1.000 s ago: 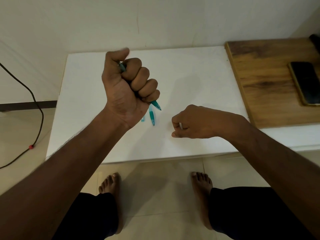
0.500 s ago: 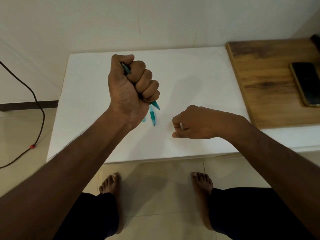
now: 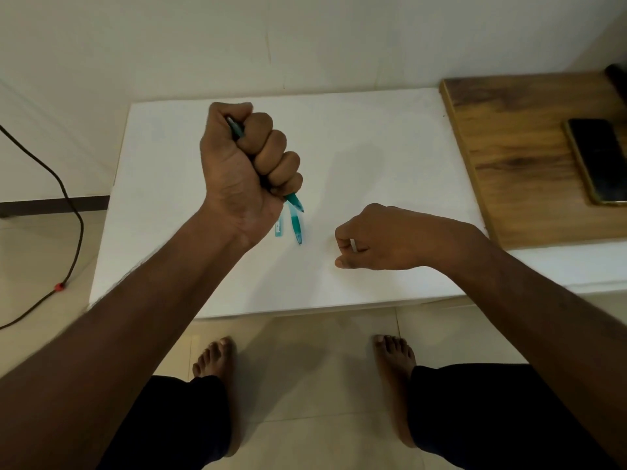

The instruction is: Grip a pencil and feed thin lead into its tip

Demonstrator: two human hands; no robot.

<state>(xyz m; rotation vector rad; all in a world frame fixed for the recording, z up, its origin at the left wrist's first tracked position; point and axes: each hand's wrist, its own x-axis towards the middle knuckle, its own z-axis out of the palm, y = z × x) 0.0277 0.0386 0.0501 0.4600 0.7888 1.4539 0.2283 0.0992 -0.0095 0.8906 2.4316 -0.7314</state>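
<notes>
Fist around a pen above the white surface

The left hand (image 3: 249, 171) grips a teal plastic pen (image 3: 294, 201) in a fist over the flat white surface (image 3: 373, 147); the right hand (image 3: 376, 240) pinches a small pale piece (image 3: 353, 245), beside a second teal pen (image 3: 296, 228).

Teal pen (image 3: 294, 201) poking out of the fist, another teal pen (image 3: 297, 228) lying on the plain white table (image 3: 373, 157). Brown wood-grain board (image 3: 509, 157) at its right edge, black phone (image 3: 599, 157) with a gold rim. Black cable (image 3: 68, 198) with a red bead.

The left hand (image 3: 249, 171) is a raised fist above the tabletop (image 3: 373, 137). The right hand (image 3: 376, 237) rests on it, fingers curled, pinching something small.
</notes>
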